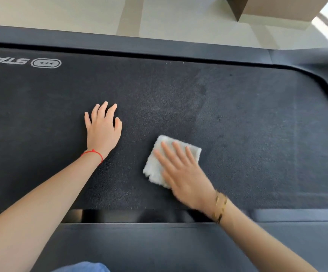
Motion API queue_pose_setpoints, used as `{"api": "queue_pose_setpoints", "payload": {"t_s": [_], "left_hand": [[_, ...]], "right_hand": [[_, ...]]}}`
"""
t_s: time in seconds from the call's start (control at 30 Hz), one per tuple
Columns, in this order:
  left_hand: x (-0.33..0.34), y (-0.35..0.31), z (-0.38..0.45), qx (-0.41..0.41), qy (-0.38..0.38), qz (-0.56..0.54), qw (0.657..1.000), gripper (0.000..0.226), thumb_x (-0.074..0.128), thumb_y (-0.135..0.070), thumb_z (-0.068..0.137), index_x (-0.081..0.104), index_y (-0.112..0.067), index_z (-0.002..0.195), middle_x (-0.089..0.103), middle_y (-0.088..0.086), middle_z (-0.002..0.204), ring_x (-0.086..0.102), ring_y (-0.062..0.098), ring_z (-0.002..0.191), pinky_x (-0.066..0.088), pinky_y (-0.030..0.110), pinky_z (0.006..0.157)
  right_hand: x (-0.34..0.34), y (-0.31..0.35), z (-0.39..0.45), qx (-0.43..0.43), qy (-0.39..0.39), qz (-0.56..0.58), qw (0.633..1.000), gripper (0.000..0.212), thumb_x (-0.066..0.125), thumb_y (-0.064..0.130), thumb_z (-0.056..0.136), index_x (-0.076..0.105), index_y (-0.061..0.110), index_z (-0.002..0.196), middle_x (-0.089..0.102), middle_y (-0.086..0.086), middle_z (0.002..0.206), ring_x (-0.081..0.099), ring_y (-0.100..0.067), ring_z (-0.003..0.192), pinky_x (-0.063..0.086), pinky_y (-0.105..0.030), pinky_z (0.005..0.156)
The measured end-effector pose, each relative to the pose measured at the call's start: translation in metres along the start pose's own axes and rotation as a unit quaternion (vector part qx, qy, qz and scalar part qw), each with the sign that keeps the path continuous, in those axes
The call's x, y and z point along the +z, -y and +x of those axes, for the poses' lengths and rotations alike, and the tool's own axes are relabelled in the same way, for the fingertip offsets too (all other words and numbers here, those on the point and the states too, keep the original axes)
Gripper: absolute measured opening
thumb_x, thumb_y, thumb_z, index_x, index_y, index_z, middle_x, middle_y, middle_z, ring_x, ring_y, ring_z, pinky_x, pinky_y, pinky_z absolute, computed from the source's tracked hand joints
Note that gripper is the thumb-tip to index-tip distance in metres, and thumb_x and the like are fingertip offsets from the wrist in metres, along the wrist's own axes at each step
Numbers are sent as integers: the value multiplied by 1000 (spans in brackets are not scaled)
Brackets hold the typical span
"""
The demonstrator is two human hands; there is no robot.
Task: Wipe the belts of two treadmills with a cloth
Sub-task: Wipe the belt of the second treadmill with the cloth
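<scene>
1. On the belt (237,118), R hand (184,173) is pressing the cloth (155,165), fingers flat.
2. L hand (102,130) is resting flat, holding nothing.
3. Wiping is going on; dusty part left, 2nd treadmill not showing.

Two bare forearms reach forward from the bottom of the view. The left hand (102,130) lies palm down, fingers straight and slightly spread, thumb out to the right. A thin red string bracelet (93,153) circles its wrist. The right hand (182,171) is also palm down, fingers straight and pointing up and to the left, slightly blurred. A gold metal bangle (220,207) sits on its wrist.
</scene>
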State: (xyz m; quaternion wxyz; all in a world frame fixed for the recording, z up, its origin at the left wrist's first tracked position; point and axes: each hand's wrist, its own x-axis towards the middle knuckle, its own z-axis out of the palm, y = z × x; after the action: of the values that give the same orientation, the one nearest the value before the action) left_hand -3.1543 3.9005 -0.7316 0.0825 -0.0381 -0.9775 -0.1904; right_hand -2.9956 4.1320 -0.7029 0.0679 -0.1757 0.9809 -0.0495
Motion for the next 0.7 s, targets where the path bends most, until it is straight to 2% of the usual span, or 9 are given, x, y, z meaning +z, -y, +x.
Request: {"api": "queue_pose_setpoints", "payload": {"t_s": [0.13, 0.2, 0.23, 0.3, 0.37, 0.43, 0.5, 0.6, 0.7], "left_hand": [[-2, 0, 0, -3, 0, -4, 1000, 47, 43, -23, 104, 44, -15, 150, 35, 11, 160, 22, 29, 152, 7, 57, 123], [-2, 0, 0, -1, 3, -2, 1000, 47, 43, -24, 104, 43, -15, 150, 34, 10, 160, 21, 29, 152, 7, 56, 124], [-3, 0, 0, -1, 6, -1, 1000, 47, 42, -24, 104, 43, -15, 150, 34, 10, 160, 21, 29, 152, 7, 56, 124], [-4, -1, -2, -1, 6, -1, 1000, 47, 42, -23, 105, 42, -14, 151, 33, 11, 160, 21, 29, 152, 7, 56, 124], [-5, -2, -4, 1, 5, -2, 1000, 47, 43, -22, 104, 43, -13, 150, 34, 12, 160, 22, 30, 152, 8, 56, 124], [-5, -3, -6, 3, 3, -5, 1000, 46, 44, -21, 104, 44, -12, 149, 35, 12, 159, 23, 31, 151, 9, 57, 124], [-4, -4, -8, 8, 1, -9, 1000, 45, 45, -20, 103, 47, -11, 147, 38, 12, 157, 25, 31, 150, 10, 58, 123], [-2, -8, -10, 15, -1, -21, 1000, 42, 47, -19, 102, 52, -11, 143, 43, 10, 153, 29, 30, 148, 12, 58, 123], [1, -26, -11, 39, -4, -41, 998, 40, 48, -18, 100, 55, -11, 139, 48, 10, 148, 35, 30, 144, 14, 58, 122]], "right_hand": [[7, 17, -30, -73, -1, 54, 996, 55, 21, 37, 106, 6, 30, 158, 3, 7, 166, -5, -21, 153, -5, -41, 123], [6, -1, -21, -63, -8, 27, 998, 54, 19, 37, 106, 4, 30, 158, 3, 6, 166, -3, -21, 153, -3, -40, 123], [4, -16, -11, -37, -11, 3, 999, 55, 18, 37, 106, 3, 28, 158, 2, 3, 166, -1, -23, 153, 0, -42, 123], [-3, -56, 18, 68, -15, -16, 997, 54, 15, 36, 107, -5, 27, 157, -5, -1, 166, -2, -27, 153, 2, -45, 122], [-14, -91, 43, 175, -7, 25, 984, 54, 16, 36, 107, -4, 27, 157, -8, -1, 166, -6, -29, 152, -2, -46, 122], [-20, -103, 57, 213, -11, 65, 975, 54, 16, 37, 107, -1, 28, 158, -7, 0, 166, -8, -30, 152, -6, -47, 121], [-17, -89, 57, 202, -15, 61, 977, 54, 16, 37, 108, 1, 28, 158, -6, 0, 166, -8, -31, 152, -6, -49, 122], [-5, -46, 23, 113, -10, 36, 993, 54, 16, 36, 107, -1, 28, 158, -5, 0, 166, -7, -31, 152, -3, -50, 122], [3, -2, -29, 39, -2, 51, 998, 55, 14, 38, 106, -2, 30, 158, -8, 7, 166, -15, -23, 152, -11, -43, 122]]}}
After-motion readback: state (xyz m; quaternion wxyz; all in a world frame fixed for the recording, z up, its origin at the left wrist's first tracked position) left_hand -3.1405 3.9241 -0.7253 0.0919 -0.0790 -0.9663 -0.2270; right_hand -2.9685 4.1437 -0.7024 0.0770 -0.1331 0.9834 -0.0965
